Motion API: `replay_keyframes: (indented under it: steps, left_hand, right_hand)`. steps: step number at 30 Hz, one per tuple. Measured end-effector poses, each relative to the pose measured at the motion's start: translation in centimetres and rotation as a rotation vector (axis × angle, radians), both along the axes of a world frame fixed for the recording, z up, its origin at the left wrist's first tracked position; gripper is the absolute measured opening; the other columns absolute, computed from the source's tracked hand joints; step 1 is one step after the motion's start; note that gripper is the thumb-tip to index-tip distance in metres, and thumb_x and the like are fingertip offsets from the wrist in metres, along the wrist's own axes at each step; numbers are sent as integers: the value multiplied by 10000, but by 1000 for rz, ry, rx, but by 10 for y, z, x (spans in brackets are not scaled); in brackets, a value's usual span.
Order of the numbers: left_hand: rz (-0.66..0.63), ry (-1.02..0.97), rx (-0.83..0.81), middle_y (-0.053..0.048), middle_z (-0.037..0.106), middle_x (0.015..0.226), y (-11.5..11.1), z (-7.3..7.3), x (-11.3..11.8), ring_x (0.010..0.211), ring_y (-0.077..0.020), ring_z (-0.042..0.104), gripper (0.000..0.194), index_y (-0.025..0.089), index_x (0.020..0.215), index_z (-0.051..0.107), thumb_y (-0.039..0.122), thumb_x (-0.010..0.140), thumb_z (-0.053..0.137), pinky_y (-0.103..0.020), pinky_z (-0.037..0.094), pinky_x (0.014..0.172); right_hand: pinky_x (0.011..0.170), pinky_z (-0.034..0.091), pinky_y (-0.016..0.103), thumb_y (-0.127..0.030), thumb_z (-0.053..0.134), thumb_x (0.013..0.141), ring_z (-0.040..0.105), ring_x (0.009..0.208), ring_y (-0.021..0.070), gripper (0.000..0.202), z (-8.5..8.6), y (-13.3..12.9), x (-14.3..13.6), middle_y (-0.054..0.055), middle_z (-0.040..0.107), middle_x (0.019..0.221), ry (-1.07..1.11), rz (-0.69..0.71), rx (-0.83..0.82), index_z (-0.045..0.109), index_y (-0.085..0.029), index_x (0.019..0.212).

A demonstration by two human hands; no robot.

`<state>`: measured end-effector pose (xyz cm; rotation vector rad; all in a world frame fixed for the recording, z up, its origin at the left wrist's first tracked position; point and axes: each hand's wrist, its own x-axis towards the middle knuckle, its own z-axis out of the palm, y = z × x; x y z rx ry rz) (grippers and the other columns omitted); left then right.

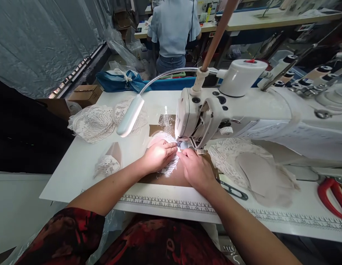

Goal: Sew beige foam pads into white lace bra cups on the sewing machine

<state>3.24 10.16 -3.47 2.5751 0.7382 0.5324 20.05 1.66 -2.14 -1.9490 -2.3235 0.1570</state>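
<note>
A white lace fabric piece (169, 167) lies under the needle area of a white sewing machine (198, 114), lit by a lamp. My left hand (159, 156) rests on it from the left, fingers pressed together close to the presser foot (182, 144). From the right, my right hand (197, 167) holds the fabric's edge with thumb and forefinger just in front of the foot. Both hands cover part of the lace, so its full outline is hidden. Brown sheet material (157, 179) shows on the table beneath it.
Lace piles (92, 121) sit at the left, with a small lace piece (107, 165) nearer. More lace and beige cups (256, 173), dark thread snips (233, 190) and red-handled scissors (332, 197) lie right. A lamp (131, 116) overhangs. A co-worker (172, 29) sits ahead.
</note>
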Motion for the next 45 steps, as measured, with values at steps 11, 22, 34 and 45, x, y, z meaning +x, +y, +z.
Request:
replay_keyframes:
  steps: [11, 22, 34, 45]
  left_hand:
    - [-108, -28, 73, -140, 649, 1220, 22, -5, -3, 1034, -250, 619, 321, 161, 1154, 669, 274, 921, 478, -419, 484, 891]
    - [76, 122, 172, -136, 637, 1207, 18, -8, -3, 1007, -260, 526, 367, 126, 1220, 626, 265, 927, 454, -412, 452, 875]
    - [312, 275, 154, -99, 609, 1181, -21, 26, -50, 1050, -273, 530, 254, 194, 1099, 619, 296, 902, 496, -414, 458, 873]
    - [994, 89, 106, -128, 630, 1105, -82, 3, -205, 1028, -265, 576, 242, 166, 924, 547, 316, 940, 357, -436, 467, 907]
  right_hand:
    - [653, 400, 315, -77, 380, 881, 531, 840, 218, 428, -2, 1, -5, 97, 634, 1056, -43, 23, -11, 621, -200, 1213]
    - [673, 407, 306, -78, 376, 865, 539, 780, 195, 452, -9, -2, -2, 90, 638, 1033, 2, 4, 43, 620, -206, 1224]
    - [691, 422, 320, -181, 382, 907, 590, 818, 204, 385, -15, -6, 1, 71, 651, 1053, 74, 12, 176, 641, -190, 1192]
    - [763, 477, 371, -317, 407, 925, 611, 942, 244, 367, -13, -7, 6, 100, 624, 1146, 277, 25, 122, 658, -193, 1163]
